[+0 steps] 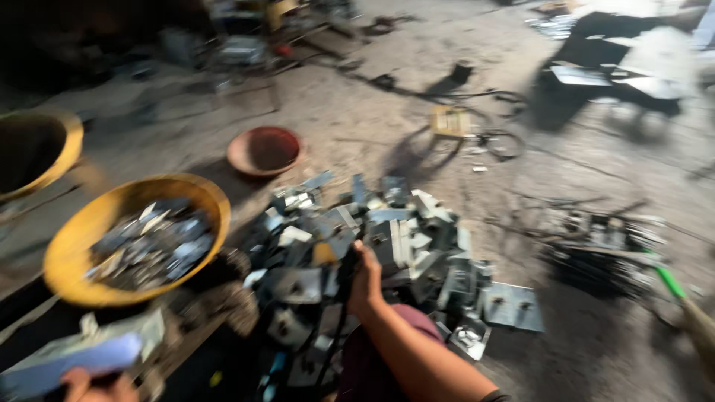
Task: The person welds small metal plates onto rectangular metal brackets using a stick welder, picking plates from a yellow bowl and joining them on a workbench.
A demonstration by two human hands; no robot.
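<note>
A heap of small grey metal brackets (395, 238) lies on the dusty floor in front of me. My right hand (365, 279) reaches into the heap and is closed around a dark cable or handle (341, 313) that runs down toward me. My left hand (93, 385) shows only at the bottom left edge, gripping a flat pale metal piece (74, 357). A yellow bowl (74, 238) filled with more metal pieces stands just left of the heap. The picture is blurred by motion.
A second yellow bowl (45, 149) sits at the far left, and a reddish-brown bowl (264, 150) behind the heap. A dark stack of parts (603, 249) lies to the right, with a green-handled tool (674, 286). Cables and scrap (491, 119) litter the far floor.
</note>
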